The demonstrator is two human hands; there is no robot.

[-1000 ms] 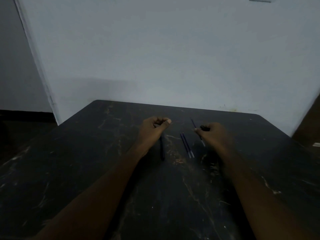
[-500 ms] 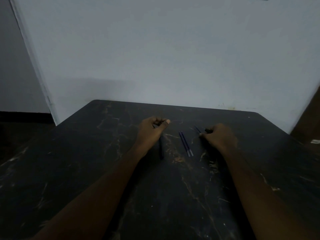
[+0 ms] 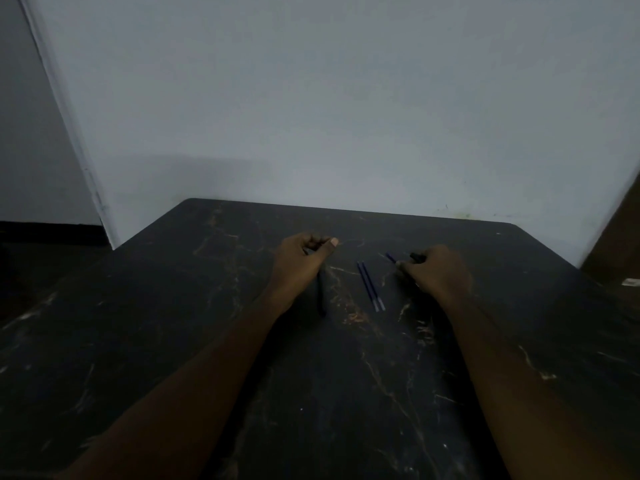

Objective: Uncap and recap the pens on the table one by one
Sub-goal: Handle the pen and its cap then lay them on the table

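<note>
My left hand [image 3: 299, 263] is closed in a fist on a dark pen [image 3: 321, 296] whose barrel runs down from the fist and rests on the black table [image 3: 173, 341]. Two thin blue pens [image 3: 370, 286] lie side by side between my hands. My right hand [image 3: 438, 275] is closed on a blue pen [image 3: 391, 258]; its tip sticks out to the upper left, and a small dark cap [image 3: 415, 256] shows at the fingertips. The light is dim.
The scratched table reaches back to a pale wall [image 3: 346, 116]. A dark floor lies past the table's left edge, and a brown surface [image 3: 620, 244] stands at the far right.
My right hand has shifted to the right and slightly down with its pen, away from the two blue pens. My left hand has stayed where it was.
</note>
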